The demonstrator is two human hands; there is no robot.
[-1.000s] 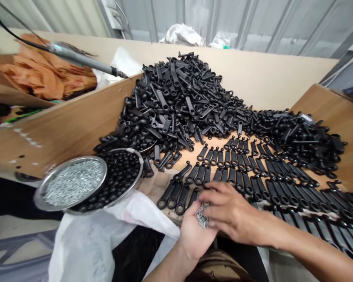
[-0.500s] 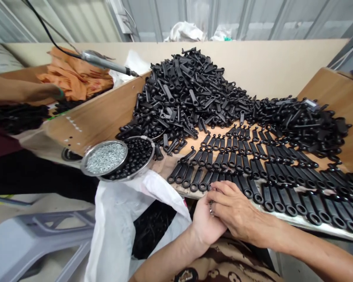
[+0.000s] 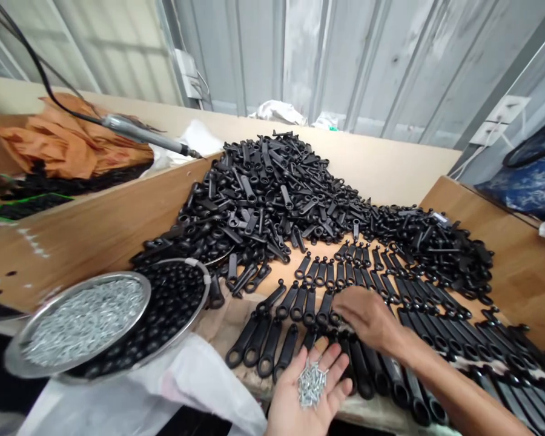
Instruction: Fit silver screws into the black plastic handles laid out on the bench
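Observation:
My left hand [image 3: 311, 393] is palm up at the table's front edge, fingers spread, with a small heap of silvery screws [image 3: 312, 384] lying in it. One finger has a tan wrap at its tip. Just beyond, my right hand [image 3: 367, 318] reaches over the rows of black ring-ended arms [image 3: 267, 351], its fingers bent down and pinched together. Its fingertips are partly hidden, so what they hold cannot be made out. Each arm in the rows has a ring at the near end and a small ball at the far end.
Left stands a metal dish of screws [image 3: 88, 321], resting on a bowl of black balls [image 3: 172, 309]. A large pile of black arms [image 3: 272, 194] rises behind the rows. An electric screwdriver [image 3: 145, 136] hangs at the upper left. Wooden boards [image 3: 95, 224] flank the table.
My hands were together, the right over the left. Now they are apart: the left lies opened with screws showing, and the right has moved forward to the rows. The view has shifted.

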